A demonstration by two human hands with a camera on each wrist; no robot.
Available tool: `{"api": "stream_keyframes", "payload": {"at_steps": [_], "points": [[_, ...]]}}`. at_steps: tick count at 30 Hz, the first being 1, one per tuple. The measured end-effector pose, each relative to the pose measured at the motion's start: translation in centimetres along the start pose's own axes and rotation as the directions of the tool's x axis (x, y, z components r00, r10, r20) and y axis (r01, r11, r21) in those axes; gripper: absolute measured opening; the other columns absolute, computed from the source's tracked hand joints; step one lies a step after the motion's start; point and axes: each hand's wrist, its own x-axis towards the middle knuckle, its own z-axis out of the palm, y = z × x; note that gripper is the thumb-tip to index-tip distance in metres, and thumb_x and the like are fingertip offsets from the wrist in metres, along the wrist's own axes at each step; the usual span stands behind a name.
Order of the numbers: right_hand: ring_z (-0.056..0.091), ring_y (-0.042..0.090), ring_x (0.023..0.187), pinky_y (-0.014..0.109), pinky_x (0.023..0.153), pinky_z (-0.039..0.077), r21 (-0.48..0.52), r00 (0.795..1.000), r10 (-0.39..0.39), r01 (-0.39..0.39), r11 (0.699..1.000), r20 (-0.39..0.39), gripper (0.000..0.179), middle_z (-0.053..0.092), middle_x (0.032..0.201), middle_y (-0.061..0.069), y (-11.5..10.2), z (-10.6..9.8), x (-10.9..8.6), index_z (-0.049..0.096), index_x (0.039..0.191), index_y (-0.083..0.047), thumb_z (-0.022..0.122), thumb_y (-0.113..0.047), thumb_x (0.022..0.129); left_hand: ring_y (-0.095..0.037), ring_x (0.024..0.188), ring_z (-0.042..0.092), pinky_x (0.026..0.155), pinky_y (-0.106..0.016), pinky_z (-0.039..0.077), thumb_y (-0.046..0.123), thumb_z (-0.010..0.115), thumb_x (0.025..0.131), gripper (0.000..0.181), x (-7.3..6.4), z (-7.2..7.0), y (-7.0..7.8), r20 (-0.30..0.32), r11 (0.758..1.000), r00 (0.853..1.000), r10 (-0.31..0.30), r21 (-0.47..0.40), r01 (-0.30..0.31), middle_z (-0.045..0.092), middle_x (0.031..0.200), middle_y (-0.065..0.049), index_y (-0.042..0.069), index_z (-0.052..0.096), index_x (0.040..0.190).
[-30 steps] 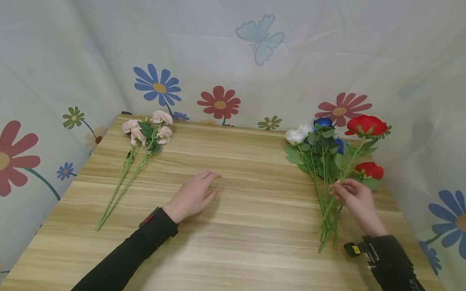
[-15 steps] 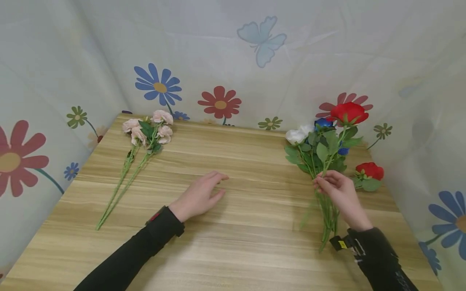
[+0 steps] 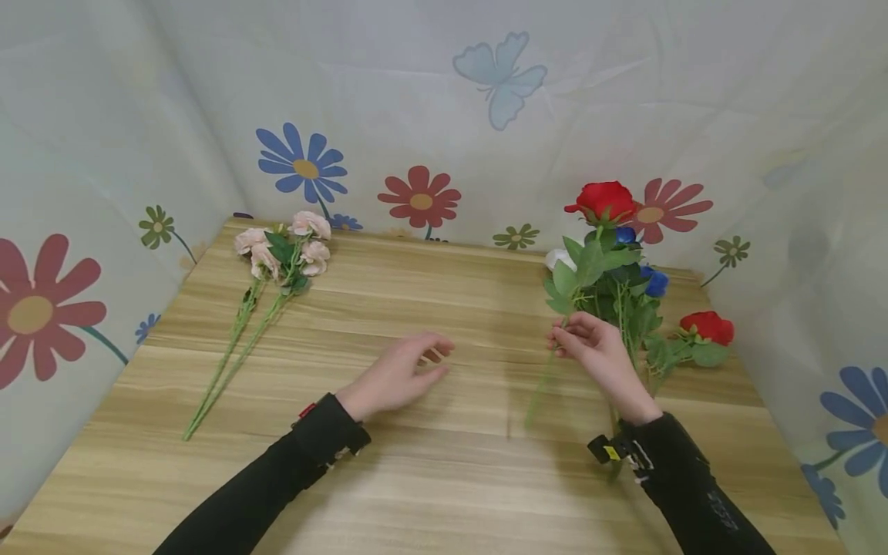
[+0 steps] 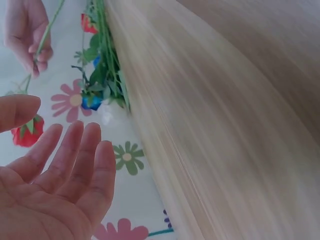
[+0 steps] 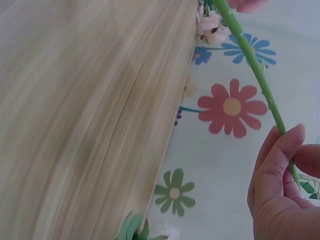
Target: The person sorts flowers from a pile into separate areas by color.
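In the head view my right hand (image 3: 600, 351) pinches the green stem of a red artificial rose (image 3: 603, 202) between thumb and fingers, raised over the table with the bloom upward. The right wrist view shows the stem (image 5: 260, 75) passing between thumb and fingers (image 5: 280, 165). Behind that hand lie blue flowers (image 3: 654, 282), a white flower (image 3: 559, 259) partly covered by leaves, and a second red rose (image 3: 708, 327). My left hand (image 3: 398, 374) hovers over the middle of the table, fingers loosely bent and holding nothing; its palm (image 4: 45, 215) shows in the left wrist view.
Pale pink flowers (image 3: 266, 260) on long stems lie at the left of the wooden table (image 3: 430, 478). A white curtain (image 3: 388, 85) printed with flowers and a butterfly hangs around the back and sides.
My right hand has carried the red rose leftward from the other flowers toward the table's middle. My left hand has drifted slightly to the right. The pink flowers stay put.
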Motion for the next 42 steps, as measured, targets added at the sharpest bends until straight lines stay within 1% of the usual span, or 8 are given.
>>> {"api": "stream_keyframes", "payload": {"at_steps": [8, 15, 19, 24, 30, 34, 37, 42], "points": [[0.062, 0.027, 0.096, 0.035, 0.080, 0.055, 0.101, 0.996, 0.005, -0.013, 0.995, 0.084, 0.031, 0.054, 0.109, 0.031, -0.7, 2.4, 1.2, 0.049, 0.109, 0.011, 0.056, -0.016, 0.096, -0.016, 0.098, 0.060, 0.085, -0.031, 0.052, 0.017, 0.057, 0.095, 0.032, 0.8, 0.9, 0.6, 0.055, 0.979, 0.998, -0.033, -0.200, 0.043, 0.062, 0.113, -0.009, 0.001, 0.057, 0.123], [0.063, 0.023, 0.095, 0.031, 0.080, 0.055, 0.143, 0.993, 0.024, -0.041, 0.989, 0.118, 0.029, 0.055, 0.110, 0.033, -1.0, 3.5, 2.1, 0.050, 0.110, 0.011, 0.056, -0.015, 0.096, -0.019, 0.095, 0.062, 0.083, -0.031, 0.052, 0.018, 0.055, 0.096, 0.033, 1.7, 1.7, 1.5, 0.103, 0.954, 0.992, -0.069, -0.284, 0.096, 0.064, 0.113, -0.010, -0.002, 0.058, 0.122], [0.063, 0.020, 0.094, 0.034, 0.083, 0.055, 0.160, 0.990, 0.026, -0.049, 0.986, 0.142, 0.032, 0.058, 0.107, 0.027, -1.0, 4.0, 2.4, 0.051, 0.112, 0.010, 0.057, -0.016, 0.096, -0.024, 0.099, 0.063, 0.085, -0.037, 0.052, 0.017, 0.052, 0.098, 0.034, 2.3, 2.5, 1.4, 0.151, 0.921, 0.985, -0.087, -0.365, 0.137, 0.061, 0.118, -0.016, -0.004, 0.056, 0.124], [0.063, 0.022, 0.094, 0.040, 0.085, 0.054, 0.163, 0.988, 0.014, -0.039, 0.986, 0.153, 0.034, 0.061, 0.103, 0.022, -1.0, 4.5, 2.7, 0.052, 0.113, 0.012, 0.058, -0.016, 0.095, -0.037, 0.102, 0.061, 0.087, -0.048, 0.051, 0.011, 0.050, 0.098, 0.033, 2.7, 3.1, 1.6, 0.216, 0.836, 0.973, -0.087, -0.516, 0.189, 0.060, 0.117, -0.023, -0.008, 0.053, 0.124], [0.063, 0.026, 0.093, 0.037, 0.083, 0.055, 0.124, 0.990, -0.003, -0.014, 0.992, 0.140, 0.031, 0.061, 0.105, 0.027, -1.1, 4.9, 3.0, 0.056, 0.112, 0.009, 0.060, -0.015, 0.093, -0.034, 0.099, 0.062, 0.086, -0.041, 0.053, 0.015, 0.050, 0.099, 0.032, 2.7, 3.4, 1.9, 0.252, 0.765, 0.958, -0.139, -0.587, 0.265, 0.064, 0.112, -0.019, -0.003, 0.055, 0.125], [0.063, 0.032, 0.095, 0.034, 0.080, 0.055, 0.089, 0.990, -0.015, 0.003, 0.996, 0.141, 0.030, 0.059, 0.108, 0.033, -0.9, 5.3, 3.2, 0.057, 0.112, 0.010, 0.060, -0.013, 0.093, -0.031, 0.096, 0.063, 0.084, -0.037, 0.054, 0.014, 0.051, 0.098, 0.032, 2.8, 3.5, 2.0, 0.250, 0.742, 0.955, -0.159, -0.608, 0.283, 0.064, 0.109, -0.018, -0.004, 0.054, 0.125], [0.061, 0.035, 0.099, 0.034, 0.081, 0.054, 0.077, 0.989, -0.015, 0.004, 0.997, 0.148, 0.029, 0.059, 0.109, 0.031, -0.8, 5.6, 3.4, 0.057, 0.112, 0.009, 0.060, -0.013, 0.093, -0.028, 0.093, 0.064, 0.082, -0.036, 0.055, 0.012, 0.052, 0.097, 0.032, 2.8, 3.5, 2.0, 0.244, 0.741, 0.955, -0.168, -0.608, 0.286, 0.064, 0.107, -0.019, -0.005, 0.054, 0.124], [0.059, 0.038, 0.104, 0.035, 0.085, 0.052, 0.079, 0.986, -0.004, -0.009, 0.997, 0.166, 0.033, 0.060, 0.111, 0.026, -0.7, 6.1, 3.4, 0.055, 0.114, 0.011, 0.060, -0.014, 0.093, -0.022, 0.089, 0.064, 0.082, -0.037, 0.055, 0.010, 0.053, 0.096, 0.033, 2.8, 3.6, 2.0, 0.250, 0.725, 0.950, -0.186, -0.618, 0.304, 0.063, 0.110, -0.023, -0.008, 0.053, 0.124]]}}
